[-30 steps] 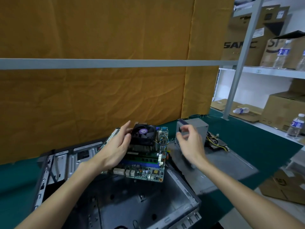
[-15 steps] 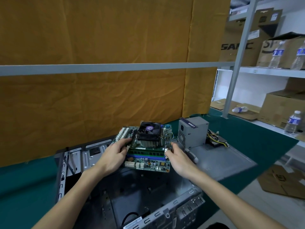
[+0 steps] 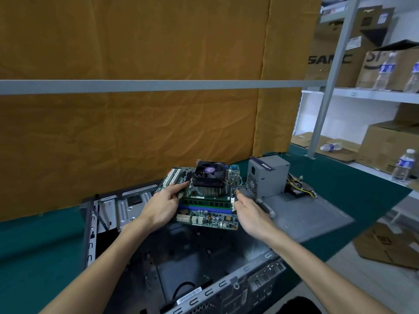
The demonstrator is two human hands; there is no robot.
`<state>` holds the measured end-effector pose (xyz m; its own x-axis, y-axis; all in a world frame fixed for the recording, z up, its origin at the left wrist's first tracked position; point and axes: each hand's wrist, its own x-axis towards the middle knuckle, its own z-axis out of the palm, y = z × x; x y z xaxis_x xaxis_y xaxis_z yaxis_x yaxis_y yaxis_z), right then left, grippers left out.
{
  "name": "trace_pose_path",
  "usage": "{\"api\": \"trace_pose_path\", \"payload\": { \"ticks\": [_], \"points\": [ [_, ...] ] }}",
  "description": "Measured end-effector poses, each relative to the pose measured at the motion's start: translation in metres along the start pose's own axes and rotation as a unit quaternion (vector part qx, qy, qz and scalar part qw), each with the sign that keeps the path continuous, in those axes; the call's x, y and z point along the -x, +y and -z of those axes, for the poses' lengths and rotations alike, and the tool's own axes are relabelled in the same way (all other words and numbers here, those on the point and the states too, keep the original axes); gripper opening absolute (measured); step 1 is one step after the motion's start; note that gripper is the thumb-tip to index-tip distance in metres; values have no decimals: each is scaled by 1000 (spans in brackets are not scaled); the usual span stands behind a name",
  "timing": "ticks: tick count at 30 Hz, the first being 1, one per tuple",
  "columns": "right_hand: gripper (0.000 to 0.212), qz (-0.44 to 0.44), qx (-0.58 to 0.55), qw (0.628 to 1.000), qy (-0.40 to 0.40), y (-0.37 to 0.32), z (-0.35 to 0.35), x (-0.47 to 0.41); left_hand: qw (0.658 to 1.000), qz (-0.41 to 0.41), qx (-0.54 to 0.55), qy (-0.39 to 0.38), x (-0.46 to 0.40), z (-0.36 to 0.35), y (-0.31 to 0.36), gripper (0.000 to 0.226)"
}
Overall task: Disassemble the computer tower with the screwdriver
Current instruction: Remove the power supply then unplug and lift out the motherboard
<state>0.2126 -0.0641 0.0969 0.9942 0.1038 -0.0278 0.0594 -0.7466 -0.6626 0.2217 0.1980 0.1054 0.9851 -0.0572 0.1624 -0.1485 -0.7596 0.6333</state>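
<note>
An ochre cloth backdrop (image 3: 140, 123) hangs creased across most of the view, with a grey horizontal metal bar (image 3: 158, 86) running in front of it. A dark green table cover (image 3: 353, 177) spreads over the work surface. At the right stands a grey metal shelving unit (image 3: 326, 103) with an upright post. Its upper shelf carries brown cardboard boxes (image 3: 335, 60), one printed in black letters, and 2 upright water bottles (image 3: 385, 71). The lower level holds another cardboard carton (image 3: 390, 143), flattened cardboard (image 3: 340, 150) with a bottle lying on its side (image 3: 331, 146), and 1 upright bottle (image 3: 403, 165). More flattened cardboard (image 3: 390, 248) lies on the floor at lower right.
</note>
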Motion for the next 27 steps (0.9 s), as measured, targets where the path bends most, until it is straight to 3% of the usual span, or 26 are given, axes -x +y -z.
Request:
{"api": "trace_pose_path", "payload": {
  "ticks": [3,11,19,20,22,24,25,27],
  "points": [
    [55,1,-22,1000,-2,2,0,-1,1000,-4,0,1,0,-1,2,68],
    [61,13,-13,1000,-4,11,-2,-1,1000,-20,-2,0,2,-1,-9,58],
    [57,25,-153,988,-14,13,-1,-8,999,-32,5,-2,1,1,-4,69],
    [58,25,-146,989,11,12,-1,-5,999,-31,5,3,2,0,-4,68],
    [54,67,-73,981,170,9,-3,6,999,-38,-1,25,4,-4,-4,61],
    [39,193,33,930,311,3,-1,13,997,-42,-5,59,3,-8,-3,53],
    [31,246,82,915,310,-2,1,14,996,-36,5,76,2,-10,-1,49],
    [26,275,144,923,226,-12,5,9,994,-18,37,100,-3,-10,6,42]
  ]
}}
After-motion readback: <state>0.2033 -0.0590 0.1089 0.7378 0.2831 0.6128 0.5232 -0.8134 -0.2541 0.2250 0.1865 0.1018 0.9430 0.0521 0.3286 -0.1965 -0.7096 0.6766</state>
